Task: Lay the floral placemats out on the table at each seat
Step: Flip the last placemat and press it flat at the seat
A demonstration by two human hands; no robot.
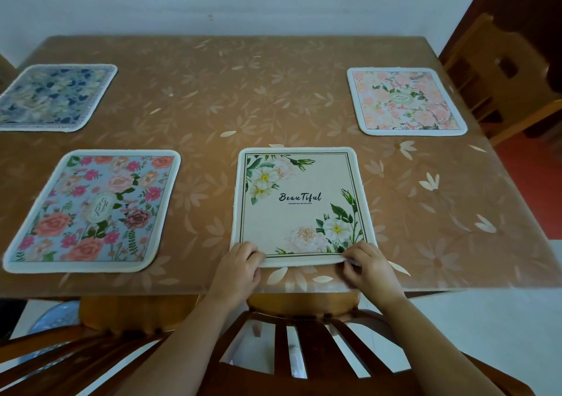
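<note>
— What sits closest to the lens?

— The slatted back of a wooden chair (304,359), pushed in at the near side of the table (243,91). Two bare forearms reach over it.

— And the hands?

— The left hand (235,269) pinches the near left corner of the cream placemat (299,204), fingers curled, thumb on top. The right hand (369,266) grips the near right corner the same way.

— Where does that mat lie?

— On the table straight ahead of the chair, its near edge just inside the table's near edge. It has white flowers in two opposite corners and a thin dark border.

— Any writing?

— "BeauTiful" in dark script across the middle. A tiny line below it is too small to read.

— The others?

— To the left, near the same edge, is a blue placemat with pink roses (94,210). Its oval label is turned sideways, and only "GRE" and something like "GARDN" can be made out. At the far right lies a pale pink placemat (406,100) whose oval label is illegible. At the far left lies a dark blue one (56,97) with no visible text. All four are well apart.

— Around the table?

— A brown cover printed with pale petals, another wooden chair (501,70) on the right, and a third chair back (60,359) at lower left.
</note>
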